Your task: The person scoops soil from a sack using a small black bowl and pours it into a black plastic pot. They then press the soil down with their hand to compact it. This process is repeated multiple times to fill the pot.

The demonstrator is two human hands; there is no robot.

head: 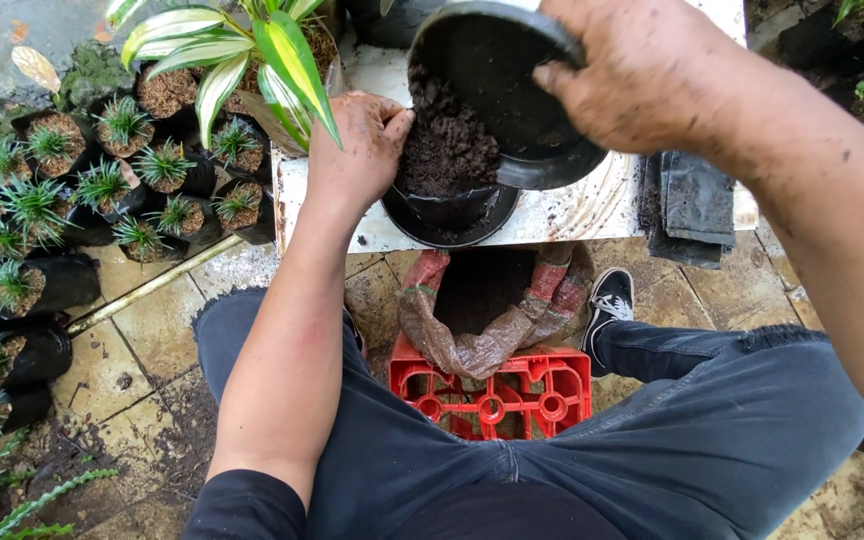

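My right hand (642, 75) grips the rim of a black plastic pot (497, 70), tilted on its side over a smaller black pot (452, 210) on a white table (592, 210). Dark soil (447, 150) spills from the tilted pot into the lower one. My left hand (357, 145) rests against the soil at the left of the pots, fingers curled at the edge. A green and cream striped plant (252, 50) leans over that hand.
Several small spiky plants in black bags (102, 180) crowd the tiled floor at left. Between my legs an open sack of soil (487, 310) sits on a red plastic crate (492, 395). A dark cloth (692, 205) hangs off the table at right.
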